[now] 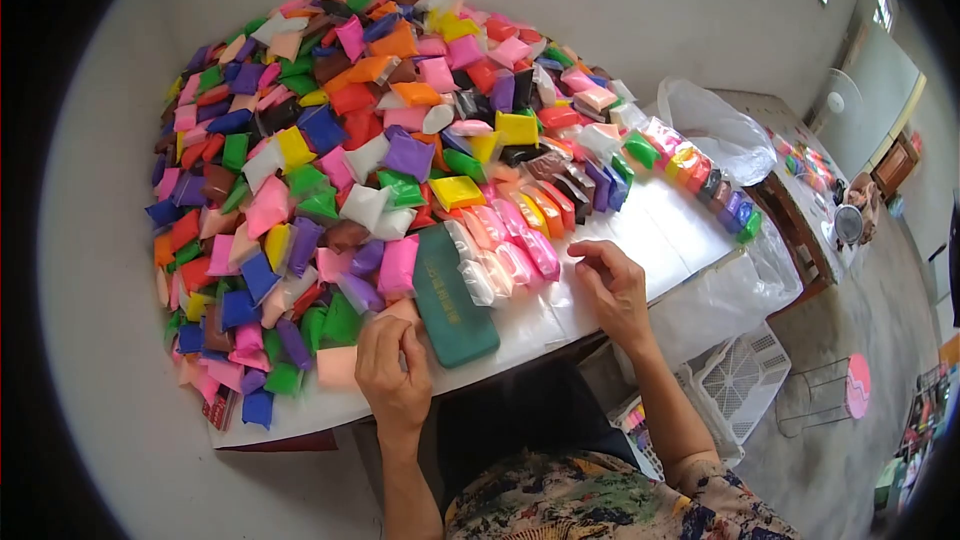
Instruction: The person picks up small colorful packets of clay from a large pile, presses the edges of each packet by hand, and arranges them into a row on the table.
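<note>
White desk against a pale wall, w/ a big heap of coloured packets over most of it. Just left of the left grip, a loose peach packet lies flat. The left grip is curled, thumb & fingers pinching the held peach packet by its lower edge, at the heap's near side. It's prob. light, soft & squashy, film a bit slippery, so an edge/corner pinch suits it. Right of that grip, close by: green case, then a row of pink packets. Right grip is half-curled, apparently empty, fingertips on the desk beside the row. Further right: plastic bag, white basket on the floor.
</note>
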A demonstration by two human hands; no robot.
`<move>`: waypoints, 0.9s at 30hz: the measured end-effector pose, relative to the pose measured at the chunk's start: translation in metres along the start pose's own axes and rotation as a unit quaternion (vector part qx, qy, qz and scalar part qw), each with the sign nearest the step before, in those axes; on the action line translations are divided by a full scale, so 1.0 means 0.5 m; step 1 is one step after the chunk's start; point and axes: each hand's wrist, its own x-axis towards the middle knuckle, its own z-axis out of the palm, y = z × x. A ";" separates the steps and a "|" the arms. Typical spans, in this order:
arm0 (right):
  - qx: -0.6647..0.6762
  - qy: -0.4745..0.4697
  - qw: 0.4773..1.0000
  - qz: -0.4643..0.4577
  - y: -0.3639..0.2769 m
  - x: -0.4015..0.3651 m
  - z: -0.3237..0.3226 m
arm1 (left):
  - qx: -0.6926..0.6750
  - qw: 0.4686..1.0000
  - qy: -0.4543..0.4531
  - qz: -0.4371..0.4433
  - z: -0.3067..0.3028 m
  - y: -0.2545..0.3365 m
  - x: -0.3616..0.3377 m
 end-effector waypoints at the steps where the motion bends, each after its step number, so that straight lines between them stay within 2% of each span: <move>1: 0.001 -0.002 1.000 0.000 0.000 -0.001 0.000 | 0.003 1.000 -0.002 0.000 -0.001 0.002 0.000; 16: -0.015 -0.016 1.000 0.011 -0.003 -0.001 -0.004 | 0.027 1.000 -0.010 -0.013 0.004 0.006 0.005; 23: 0.101 -0.013 0.993 0.060 -0.003 0.016 -0.024 | 0.050 0.999 -0.016 -0.006 0.000 0.009 0.006; 27: 0.053 -0.012 0.998 -0.016 -0.041 0.051 -0.045 | 0.038 0.999 -0.016 -0.008 -0.001 0.010 0.007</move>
